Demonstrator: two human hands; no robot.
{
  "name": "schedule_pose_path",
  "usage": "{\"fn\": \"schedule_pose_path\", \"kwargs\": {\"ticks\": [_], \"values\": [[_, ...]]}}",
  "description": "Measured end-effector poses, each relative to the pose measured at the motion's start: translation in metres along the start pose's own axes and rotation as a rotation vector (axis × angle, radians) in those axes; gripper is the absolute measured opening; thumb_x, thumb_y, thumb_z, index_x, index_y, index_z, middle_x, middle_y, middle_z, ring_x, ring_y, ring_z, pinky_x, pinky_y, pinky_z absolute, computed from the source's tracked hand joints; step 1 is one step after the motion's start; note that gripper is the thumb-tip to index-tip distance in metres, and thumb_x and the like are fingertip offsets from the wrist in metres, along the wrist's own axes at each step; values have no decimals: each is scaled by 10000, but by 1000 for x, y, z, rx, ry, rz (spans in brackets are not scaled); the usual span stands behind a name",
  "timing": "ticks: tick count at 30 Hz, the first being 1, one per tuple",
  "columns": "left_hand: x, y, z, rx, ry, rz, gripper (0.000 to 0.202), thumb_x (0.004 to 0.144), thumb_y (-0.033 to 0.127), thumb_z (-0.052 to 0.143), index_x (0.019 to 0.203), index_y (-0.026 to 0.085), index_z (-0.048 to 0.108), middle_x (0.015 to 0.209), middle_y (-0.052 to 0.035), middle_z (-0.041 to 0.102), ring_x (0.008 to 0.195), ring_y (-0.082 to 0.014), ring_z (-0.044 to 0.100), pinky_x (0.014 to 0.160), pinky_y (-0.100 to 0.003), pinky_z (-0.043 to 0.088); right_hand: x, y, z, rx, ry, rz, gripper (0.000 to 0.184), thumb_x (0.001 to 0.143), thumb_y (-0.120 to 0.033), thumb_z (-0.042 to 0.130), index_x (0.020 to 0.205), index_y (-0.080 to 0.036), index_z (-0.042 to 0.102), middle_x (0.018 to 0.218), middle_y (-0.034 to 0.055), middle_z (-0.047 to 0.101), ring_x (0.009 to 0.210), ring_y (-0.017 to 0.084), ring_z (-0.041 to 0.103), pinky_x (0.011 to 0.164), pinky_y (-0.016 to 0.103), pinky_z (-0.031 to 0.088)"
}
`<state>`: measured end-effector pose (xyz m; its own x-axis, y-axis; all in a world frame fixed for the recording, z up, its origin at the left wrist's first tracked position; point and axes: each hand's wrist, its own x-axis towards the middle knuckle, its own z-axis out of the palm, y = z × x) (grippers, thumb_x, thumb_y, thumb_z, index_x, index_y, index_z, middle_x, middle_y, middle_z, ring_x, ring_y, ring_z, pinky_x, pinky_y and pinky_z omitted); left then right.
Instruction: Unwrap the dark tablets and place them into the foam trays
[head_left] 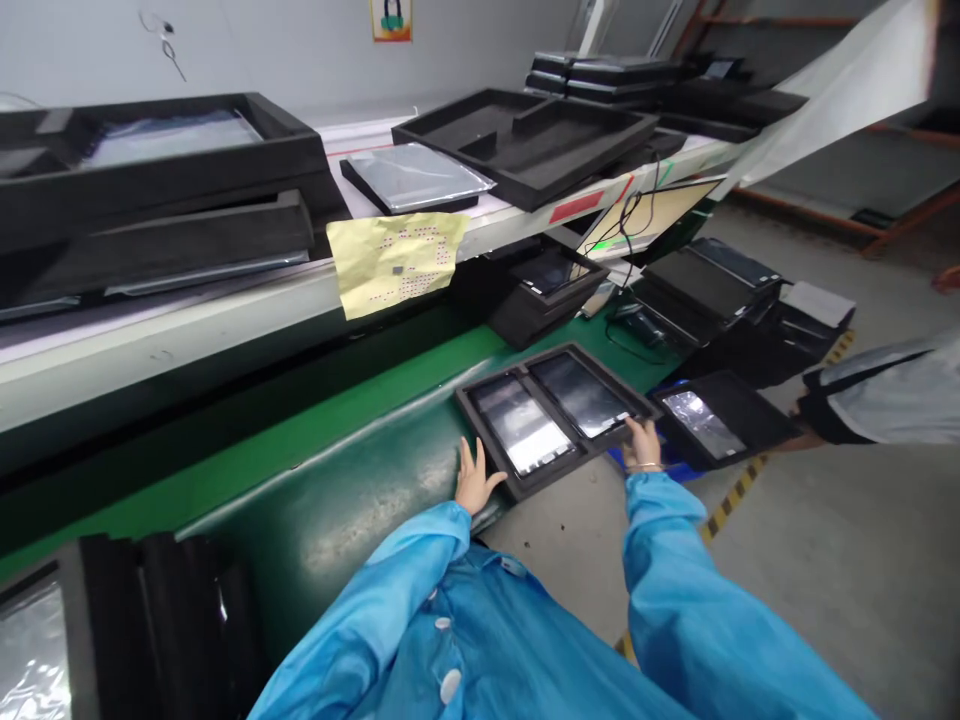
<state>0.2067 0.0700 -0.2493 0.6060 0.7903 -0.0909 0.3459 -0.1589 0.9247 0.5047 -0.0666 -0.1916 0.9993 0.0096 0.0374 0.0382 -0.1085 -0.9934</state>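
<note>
A black foam tray (501, 478) sits partly over the green work surface, its near edge out past the surface's edge. Two dark flat screens lie side by side in it, the left screen (517, 420) catching a bright reflection and the right screen (581, 392) mostly dark. At the tray's near left side is my left hand (474, 485), fingers spread, thumb along the rim. My right hand (643, 445) grips the near right corner, its fingers curled over the edge by the right screen.
A co-worker's sleeve (892, 390) reaches in from the right, the hand at another foam tray (757, 410) with one screen. More foam trays (525, 145) line the white shelf (262, 310). A yellow dotted sheet (397, 262) hangs there. Stacked black trays (172, 620) stand lower left.
</note>
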Motion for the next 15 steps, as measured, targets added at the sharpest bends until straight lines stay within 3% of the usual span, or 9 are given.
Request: {"fn": "schedule_pose_path", "kwargs": {"ticks": [2,4,7,9,12,15], "values": [[-5,-8,-14,88,-16,59,836,858,513,706,1539,131,405,1687,-228,155,1573,-370,116,1241,-577,231,-10,8,21,-128,-73,-55,389,960,-425,649,1247,-166,614,1310,109,602,1182,270,596,1024,523,506],[-18,-24,-39,257,44,126,756,951,486,582,1580,146,338,1704,-203,87,1584,-335,35,1256,-582,176,-39,21,48,-238,-166,-128,436,940,-403,665,1300,-168,592,1447,135,516,1357,331,472,1143,615,372],[-48,-62,-83,640,244,179,647,1032,415,418,1602,135,296,1701,-214,92,1588,-327,39,1253,-603,170,-121,41,92,-332,-393,-295,496,912,-304,599,1365,-104,560,1603,214,320,1515,401,230,1213,662,213],[-74,-93,-112,814,376,132,622,1044,386,383,1601,124,297,1695,-228,116,1586,-337,69,1246,-622,169,-190,51,119,-352,-598,-443,546,897,-230,498,1426,-97,526,1657,212,220,1547,369,172,1226,627,226],[-117,-140,-151,949,558,-19,607,1049,357,355,1606,129,281,1688,-231,150,1581,-351,116,1230,-651,176,-284,58,151,-349,-927,-686,643,851,-145,465,1491,-200,492,1688,110,206,1568,284,147,1255,575,197],[-163,-176,-171,1020,722,-199,575,1045,320,329,1580,111,349,1671,-233,216,1569,-353,185,1232,-640,186,-343,64,167,-338,-1181,-863,702,806,-91,457,1491,-240,502,1671,92,263,1558,261,198,1250,568,217]]}}
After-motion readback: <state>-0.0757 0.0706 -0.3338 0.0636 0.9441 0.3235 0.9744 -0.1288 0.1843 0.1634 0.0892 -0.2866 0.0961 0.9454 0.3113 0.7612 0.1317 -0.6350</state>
